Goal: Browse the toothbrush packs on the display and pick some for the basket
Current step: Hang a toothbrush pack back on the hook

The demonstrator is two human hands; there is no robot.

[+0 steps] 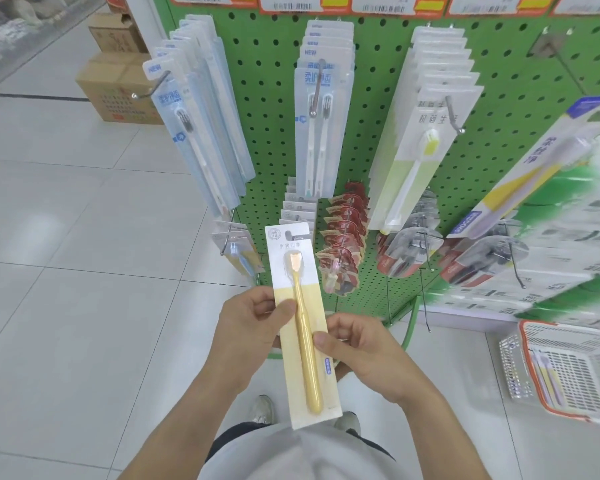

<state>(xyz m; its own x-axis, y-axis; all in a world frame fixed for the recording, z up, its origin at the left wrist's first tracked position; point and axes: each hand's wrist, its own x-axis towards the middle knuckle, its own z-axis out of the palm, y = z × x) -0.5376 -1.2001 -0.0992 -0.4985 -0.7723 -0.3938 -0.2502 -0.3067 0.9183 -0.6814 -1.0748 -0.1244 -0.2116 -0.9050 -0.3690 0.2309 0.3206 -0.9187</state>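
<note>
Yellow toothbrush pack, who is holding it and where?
Both hands hold the flat yellow-and-white card toothbrush pack: left hand pinches its left edge, right hand its right edge, around the middle.

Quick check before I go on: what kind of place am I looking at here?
Most likely a shop aisle, probably a supermarket or convenience store. Toothbrush packs hang on hooks from a green pegboard under price labels, a shopping basket sits on the tiled floor, and cardboard boxes stand behind.

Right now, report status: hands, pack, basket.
Left hand and right hand both grip the yellow toothbrush pack. Basket on floor to the right, a pack already inside. Path to it looks clear.
</note>
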